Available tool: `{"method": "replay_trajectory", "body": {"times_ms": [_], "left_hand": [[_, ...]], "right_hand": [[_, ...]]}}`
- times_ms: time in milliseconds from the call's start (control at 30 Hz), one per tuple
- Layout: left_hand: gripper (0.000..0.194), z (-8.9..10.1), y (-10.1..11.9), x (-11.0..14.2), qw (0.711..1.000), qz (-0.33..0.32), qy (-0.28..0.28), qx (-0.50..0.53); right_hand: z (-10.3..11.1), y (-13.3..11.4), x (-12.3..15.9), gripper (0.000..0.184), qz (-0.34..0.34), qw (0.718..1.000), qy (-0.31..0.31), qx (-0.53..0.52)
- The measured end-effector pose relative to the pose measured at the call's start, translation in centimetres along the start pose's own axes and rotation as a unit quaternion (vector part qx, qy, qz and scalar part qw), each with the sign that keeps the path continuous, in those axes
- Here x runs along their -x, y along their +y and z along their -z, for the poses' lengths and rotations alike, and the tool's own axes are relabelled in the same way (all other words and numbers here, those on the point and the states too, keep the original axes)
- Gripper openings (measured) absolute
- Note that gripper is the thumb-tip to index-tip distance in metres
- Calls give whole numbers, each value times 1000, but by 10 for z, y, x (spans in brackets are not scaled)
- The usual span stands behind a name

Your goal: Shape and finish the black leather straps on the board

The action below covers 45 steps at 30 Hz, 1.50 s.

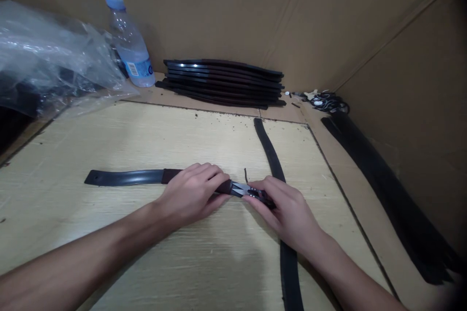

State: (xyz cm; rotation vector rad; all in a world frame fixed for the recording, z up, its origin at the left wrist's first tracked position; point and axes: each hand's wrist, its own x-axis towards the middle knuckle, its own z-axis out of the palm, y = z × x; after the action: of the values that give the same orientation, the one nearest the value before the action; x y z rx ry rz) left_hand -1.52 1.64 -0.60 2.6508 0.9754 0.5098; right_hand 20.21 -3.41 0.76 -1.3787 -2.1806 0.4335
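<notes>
My left hand [195, 189] is closed around a black curved strip [127, 177] with a dark brown sleeve on its middle; the strip lies roughly level across the board, a small hole near its left end. In my right hand [284, 204] is a pair of thread snips [257, 193], their pointed metal blades slightly apart at the right end of the brown sleeve. Beneath my right hand runs a second, longer black strip [291, 272]. A thin dark offcut [245, 174] lies just above the blades.
The pale wooden board [153, 131] has cardboard walls behind and at the right. At the back are a stack of dark strips [222, 84], a water bottle [134, 53] and a clear plastic bag [58, 53]. More black strips [383, 194] and a small tangled pile [328, 101] sit at the right.
</notes>
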Motion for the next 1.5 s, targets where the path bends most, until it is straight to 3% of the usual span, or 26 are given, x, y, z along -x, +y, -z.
{"method": "replay_trajectory", "body": {"times_ms": [1500], "left_hand": [[30, 1, 2, 0, 1000, 1, -4, -5]], "right_hand": [[1, -1, -1, 15, 9, 999, 3, -39]]}}
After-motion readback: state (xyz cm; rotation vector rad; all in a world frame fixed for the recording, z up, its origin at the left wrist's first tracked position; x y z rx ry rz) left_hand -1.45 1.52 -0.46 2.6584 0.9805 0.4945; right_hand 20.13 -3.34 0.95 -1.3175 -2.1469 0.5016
